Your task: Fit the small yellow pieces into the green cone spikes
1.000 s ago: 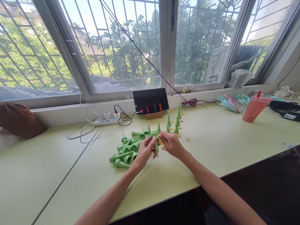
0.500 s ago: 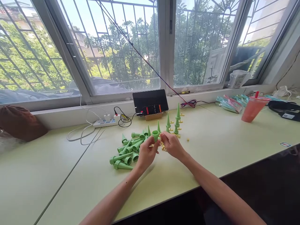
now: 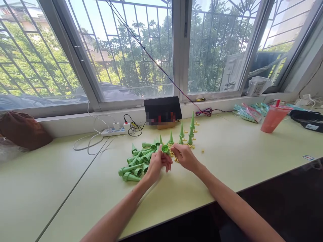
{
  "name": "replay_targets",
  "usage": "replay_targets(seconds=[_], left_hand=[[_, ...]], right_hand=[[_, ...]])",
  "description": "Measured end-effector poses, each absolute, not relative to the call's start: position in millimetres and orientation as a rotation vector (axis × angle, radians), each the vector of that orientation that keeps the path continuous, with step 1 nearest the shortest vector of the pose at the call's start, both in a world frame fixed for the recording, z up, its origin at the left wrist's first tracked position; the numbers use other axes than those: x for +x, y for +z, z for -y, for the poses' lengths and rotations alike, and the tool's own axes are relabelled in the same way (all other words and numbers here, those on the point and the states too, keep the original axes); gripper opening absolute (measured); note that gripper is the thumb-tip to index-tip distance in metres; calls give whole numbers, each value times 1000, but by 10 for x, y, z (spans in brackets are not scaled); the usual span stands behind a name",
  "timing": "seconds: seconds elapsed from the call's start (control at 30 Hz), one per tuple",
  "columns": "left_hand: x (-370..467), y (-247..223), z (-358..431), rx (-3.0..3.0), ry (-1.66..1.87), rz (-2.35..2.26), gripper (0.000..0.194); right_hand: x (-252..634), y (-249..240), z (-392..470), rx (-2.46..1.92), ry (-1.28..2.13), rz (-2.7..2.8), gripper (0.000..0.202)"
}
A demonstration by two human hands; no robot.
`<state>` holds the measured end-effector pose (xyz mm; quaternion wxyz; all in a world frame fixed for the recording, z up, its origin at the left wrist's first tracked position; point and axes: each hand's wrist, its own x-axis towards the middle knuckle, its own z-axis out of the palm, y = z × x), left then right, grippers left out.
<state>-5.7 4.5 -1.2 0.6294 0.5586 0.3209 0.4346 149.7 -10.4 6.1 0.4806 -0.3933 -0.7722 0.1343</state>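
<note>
Fingers: left hand gripping, right hand curled, its hold unclear.
Beside the green pile, the left hand holds one green spike; a loose grip could drop it, scattering small yellow pieces nearby.

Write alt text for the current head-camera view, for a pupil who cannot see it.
A person's left hand holds a green cone, open end facing the camera, with the right hand close beside it. A pile of cones lies to the left on a pale table; upright cones, some with yellow pieces, stand beyond the hands.
</note>
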Motion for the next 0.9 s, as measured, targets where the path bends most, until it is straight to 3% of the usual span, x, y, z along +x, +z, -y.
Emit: replay_targets(seconds=[0.27, 0.9], left_hand=[[-57, 16, -31, 1182, 913, -612, 63], [-90, 11, -69, 1244, 1003, -581, 33]], right_hand=[[1496, 42, 96, -1003, 378, 1833, 35], [1486, 10, 59, -1070, 504, 1757, 39]])
